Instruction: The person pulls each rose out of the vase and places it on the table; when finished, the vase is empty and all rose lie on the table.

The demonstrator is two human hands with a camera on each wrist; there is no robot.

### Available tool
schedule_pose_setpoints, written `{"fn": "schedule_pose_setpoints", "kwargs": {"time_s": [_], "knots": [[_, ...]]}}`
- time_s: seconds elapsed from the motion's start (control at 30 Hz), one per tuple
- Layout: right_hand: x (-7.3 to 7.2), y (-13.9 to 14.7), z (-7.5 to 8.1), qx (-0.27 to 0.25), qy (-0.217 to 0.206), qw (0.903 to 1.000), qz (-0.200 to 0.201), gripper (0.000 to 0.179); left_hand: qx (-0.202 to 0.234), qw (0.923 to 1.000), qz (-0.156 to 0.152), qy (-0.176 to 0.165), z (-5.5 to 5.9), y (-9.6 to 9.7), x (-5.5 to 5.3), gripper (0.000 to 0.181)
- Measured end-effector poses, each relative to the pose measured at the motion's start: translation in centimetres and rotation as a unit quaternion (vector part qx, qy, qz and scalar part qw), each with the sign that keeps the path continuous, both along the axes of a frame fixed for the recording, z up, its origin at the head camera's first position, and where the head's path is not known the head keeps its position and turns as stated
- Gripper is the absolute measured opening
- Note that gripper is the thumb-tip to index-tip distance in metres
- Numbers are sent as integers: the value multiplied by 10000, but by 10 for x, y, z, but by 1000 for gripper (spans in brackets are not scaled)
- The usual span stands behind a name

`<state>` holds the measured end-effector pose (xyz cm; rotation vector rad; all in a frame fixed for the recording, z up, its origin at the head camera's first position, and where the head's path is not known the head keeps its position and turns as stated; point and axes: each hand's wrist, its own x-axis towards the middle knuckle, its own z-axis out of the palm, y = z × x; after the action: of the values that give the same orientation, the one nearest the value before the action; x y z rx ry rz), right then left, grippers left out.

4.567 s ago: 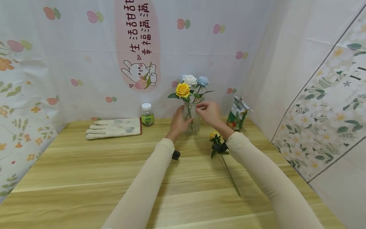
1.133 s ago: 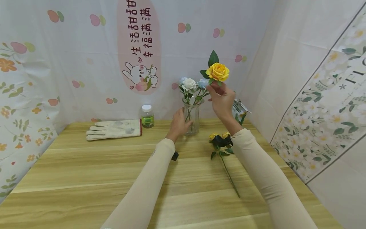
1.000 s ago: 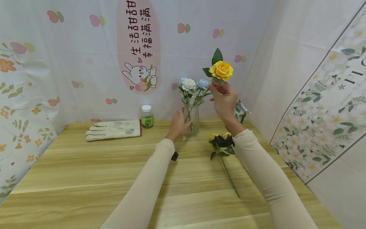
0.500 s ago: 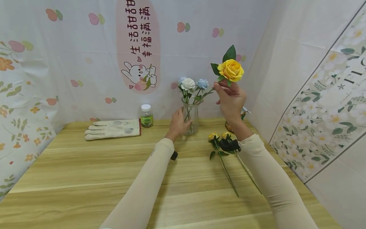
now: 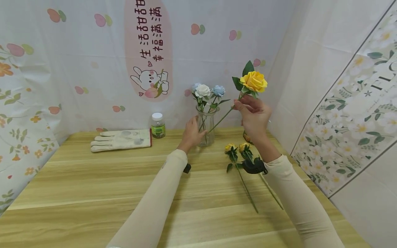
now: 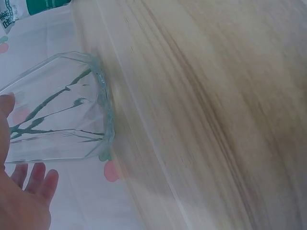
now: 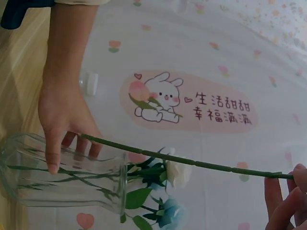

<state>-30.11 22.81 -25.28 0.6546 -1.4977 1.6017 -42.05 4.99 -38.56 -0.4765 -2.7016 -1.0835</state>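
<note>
A clear glass vase stands upright at the back of the table, holding a white rose and blue roses. My left hand grips its left side, thumb in front; in the left wrist view the thumb and fingers lie around the glass. Right of the vase, my right hand pinches a yellow rose just below its bloom. The green stem slants down toward the vase, its lower end outside the glass near my left hand. Two more yellow roses lie on the table below my right forearm.
A pair of white work gloves lies at the back left beside a white-capped jar. A packet stands mostly hidden behind my right hand. Printed cloth walls close off the back and sides.
Earlier, the yellow rose stood in the vase. My right hand has drawn it up and out, then moved right and slightly down with it. My left hand stays on the vase.
</note>
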Motion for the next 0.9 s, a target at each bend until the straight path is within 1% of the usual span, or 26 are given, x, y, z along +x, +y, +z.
{"fn": "schedule_pose_setpoints", "kwargs": {"time_s": [0.2, 0.3, 0.47, 0.6, 0.67, 0.77, 0.9], "knots": [[1, 4, -12, -244, 36, 9983, 534, 21, 26, 10000, -6, 87, -1, -1, -1, 81], [3, 6, -17, -208, -159, 9980, 577, 21, 49, 9999, -10, 118, -2, -1, -2, 81], [5, 9, -23, -166, -666, 9966, 464, 20, 166, 9997, -49, 164, -1, -1, -2, 81], [7, 11, -28, -56, -1164, 9926, 332, 20, 183, 9996, -43, 188, -1, -1, -2, 81], [8, 12, -32, 52, -1434, 9893, 266, 20, 166, 9997, -39, 183, -1, -1, -2, 81], [9, 12, -37, 269, -1872, 9817, 225, 21, 187, 9997, -45, 167, -1, -1, -2, 80], [10, 11, -47, 585, -2324, 9706, 233, 30, 203, 9997, -49, 159, -1, -1, -1, 80]]}}
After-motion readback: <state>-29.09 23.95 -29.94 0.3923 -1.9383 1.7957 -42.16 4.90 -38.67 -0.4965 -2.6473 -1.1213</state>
